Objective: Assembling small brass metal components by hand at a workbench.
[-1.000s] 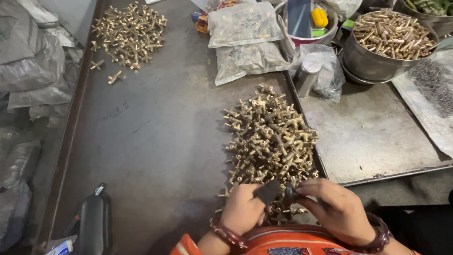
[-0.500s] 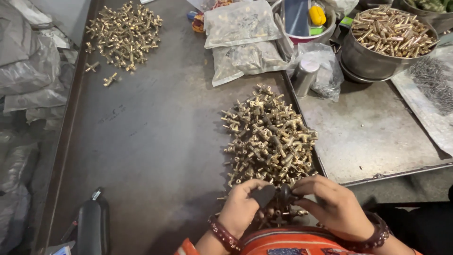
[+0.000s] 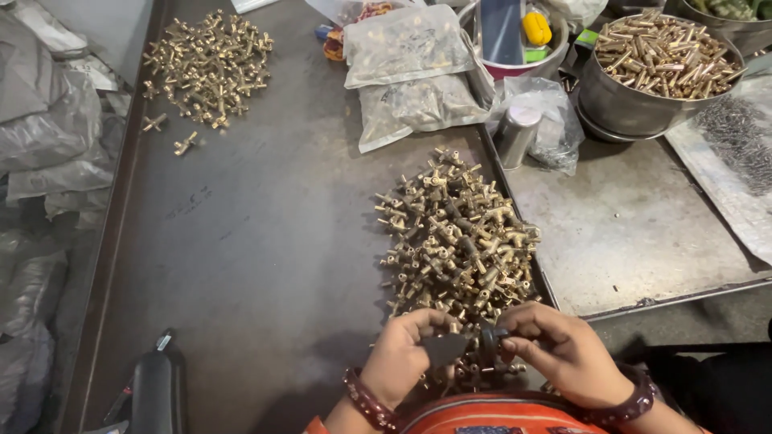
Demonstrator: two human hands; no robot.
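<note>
Dark metal sheeting covers the worktop [image 3: 241, 265], its left edge raised in a narrow lip beside crumpled grey plastic bags [image 3: 48, 153]. On the right the dark sheet ends at a straight edge where a lighter, scuffed metal tray [image 3: 635, 241] begins.

At the near edge, the left hand [image 3: 402, 358] and the right hand [image 3: 563, 354] meet just in front of the person's body. The left grip is closed around a small dark flat piece [image 3: 446, 350], pinched between thumb and fingers. The right grip is closed on a small dark ring-like part [image 3: 489, 341], touching the tip of the piece in the left hand. What exactly these two parts are is too small to tell.

Just beyond the hands lies a large heap of brass fittings [image 3: 458, 241], its right side reaching the tray's edge and its near side running under the fingers. A second, looser pile of brass fittings [image 3: 205, 68] sits far off at the upper left, with two strays just below it.

Between the two piles the dark sheet lies open, a wide bare stretch running from the left lip to the heap.

At the back stand clear bags of parts [image 3: 410, 72], a steel pot of brass pins [image 3: 655, 72], a small steel cup [image 3: 515, 137] and a pink-rimmed tub [image 3: 515, 40]. A dark handled tool [image 3: 153, 390] rests at the near left corner.
</note>
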